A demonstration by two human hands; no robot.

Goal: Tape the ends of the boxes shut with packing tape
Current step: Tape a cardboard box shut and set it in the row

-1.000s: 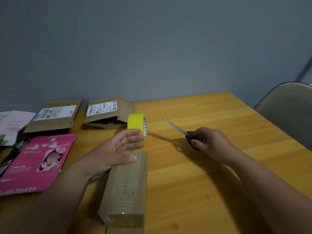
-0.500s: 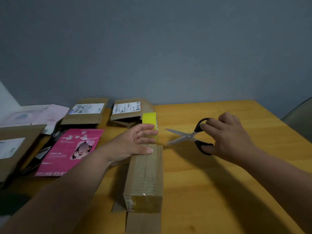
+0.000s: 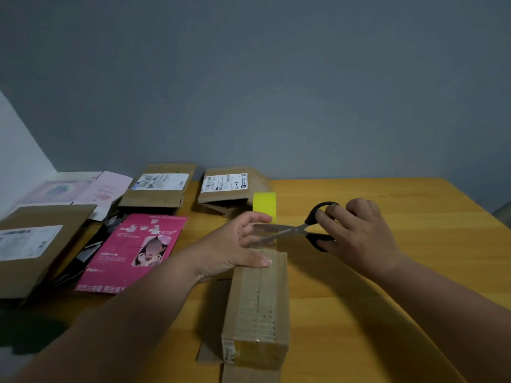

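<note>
A long narrow cardboard box (image 3: 258, 308) lies on the wooden table (image 3: 387, 272), with clear tape running along its top seam. My left hand (image 3: 235, 244) presses the far end of the box with the thumb and holds the stretched tape with its fingers. The yellow tape roll (image 3: 265, 203) stands just beyond that hand. My right hand (image 3: 356, 230) grips black-handled scissors (image 3: 298, 230); their open blades straddle the clear tape between roll and box.
Two labelled cardboard boxes (image 3: 160, 186) (image 3: 229, 189) sit at the back. A pink printed mailer (image 3: 138, 250) lies left, with a larger box (image 3: 33, 244) and pale papers (image 3: 91, 189) further left. A grey wall backs the table.
My right hand has brought the scissors leftward until the open blades reach the tape by my left hand. The view has shifted left and down.
</note>
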